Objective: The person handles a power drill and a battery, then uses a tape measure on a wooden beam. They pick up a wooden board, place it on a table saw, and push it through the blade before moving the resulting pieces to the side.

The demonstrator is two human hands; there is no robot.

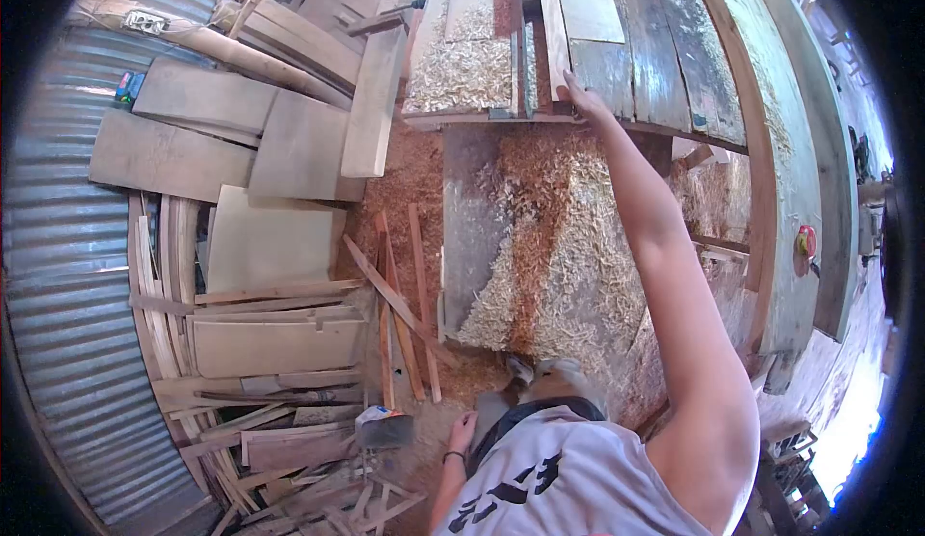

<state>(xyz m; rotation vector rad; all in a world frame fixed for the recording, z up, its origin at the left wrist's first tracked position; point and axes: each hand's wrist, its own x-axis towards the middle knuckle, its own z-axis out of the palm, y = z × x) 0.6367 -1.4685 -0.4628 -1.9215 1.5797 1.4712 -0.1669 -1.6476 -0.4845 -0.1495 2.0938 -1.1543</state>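
My right hand (584, 98) reaches out to the front end of a long narrow board (558, 30) on the workbench (607, 83). Its fingers lie against the board's end and side; whether they grip it is too small to tell. A pale flat board (590, 1) lies just beyond on the bench planks. Low in the view, beside my body, my left hand (463, 432) hangs with its fingers curled, a dark band on the wrist. Whether anything is inside it cannot be made out.
Wood shavings (578, 266) cover the floor and the bench's left part. Stacked boards (279, 237) and loose sticks (400, 295) stand to the left, by a corrugated metal wall (77, 276). A long beam (771, 150) with a red-and-green roll (806, 241) runs along the right.
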